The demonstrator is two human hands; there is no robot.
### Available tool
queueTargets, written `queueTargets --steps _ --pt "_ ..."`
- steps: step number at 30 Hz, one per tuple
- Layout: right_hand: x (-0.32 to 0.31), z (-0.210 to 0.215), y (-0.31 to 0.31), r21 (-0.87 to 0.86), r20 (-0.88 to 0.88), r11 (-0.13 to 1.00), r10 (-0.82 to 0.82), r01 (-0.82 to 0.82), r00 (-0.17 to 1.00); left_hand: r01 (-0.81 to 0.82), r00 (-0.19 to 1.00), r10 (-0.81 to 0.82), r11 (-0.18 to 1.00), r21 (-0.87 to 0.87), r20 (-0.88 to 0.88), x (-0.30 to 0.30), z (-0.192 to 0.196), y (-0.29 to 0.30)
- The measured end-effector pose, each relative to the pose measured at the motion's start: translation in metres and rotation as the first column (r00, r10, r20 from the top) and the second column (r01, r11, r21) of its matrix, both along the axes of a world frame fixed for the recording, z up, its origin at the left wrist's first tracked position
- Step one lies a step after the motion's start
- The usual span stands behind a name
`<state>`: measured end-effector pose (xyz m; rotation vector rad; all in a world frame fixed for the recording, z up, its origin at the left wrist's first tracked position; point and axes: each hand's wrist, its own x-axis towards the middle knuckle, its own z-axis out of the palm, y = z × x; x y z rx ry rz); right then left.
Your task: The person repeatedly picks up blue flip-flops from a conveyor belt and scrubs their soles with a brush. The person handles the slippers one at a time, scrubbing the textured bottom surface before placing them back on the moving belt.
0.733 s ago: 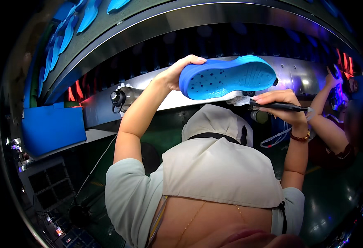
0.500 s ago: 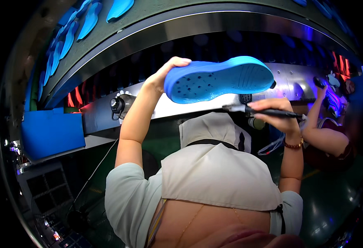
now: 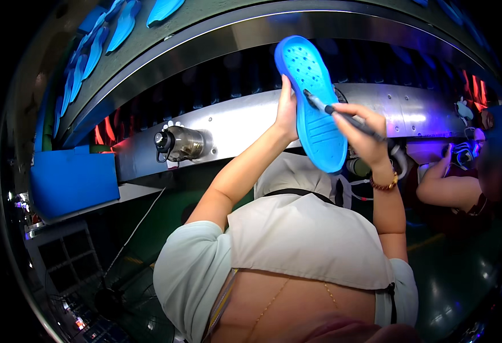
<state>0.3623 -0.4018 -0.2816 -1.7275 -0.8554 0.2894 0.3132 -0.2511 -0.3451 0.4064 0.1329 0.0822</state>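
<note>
A bright blue shoe sole [image 3: 321, 140] stands tilted lengthwise in front of me, its holed inner face turned my way. My left hand [image 3: 287, 114] is closed on its left edge, with the thumb along the rim. In my right hand [image 3: 365, 134] is a dark-handled brush [image 3: 319, 103], gripped between thumb and fingers. The brush's dark tip lies at the sole's inner face, just below the small holes; it appears to touch there. The far rim of the sole is in full view.
A bottle with a black cap [image 3: 187, 143] lies on the metal ledge [image 3: 245, 120]. Beyond, several blue soles [image 3: 124, 27] rest on a green belt. A blue box [image 3: 74, 183] stands at left. At right is another person's arm [image 3: 451, 186].
My left hand has swung the sole from lying crosswise to pointing away, its holed end farthest. My right hand has raised the brush from beneath the sole to its inner face.
</note>
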Motion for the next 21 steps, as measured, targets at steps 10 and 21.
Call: queueTargets --steps 10,21 --pt "-0.008 0.044 -0.015 -0.01 -0.056 0.998 0.059 -0.06 0.997 0.011 0.991 0.006 0.992 -0.125 0.137 -0.001 0.022 0.006" --pt "0.001 0.019 -0.028 0.041 0.225 0.951 0.291 -0.307 0.93 -0.158 0.972 0.146 0.986 0.048 0.186 0.004 0.044 0.033"
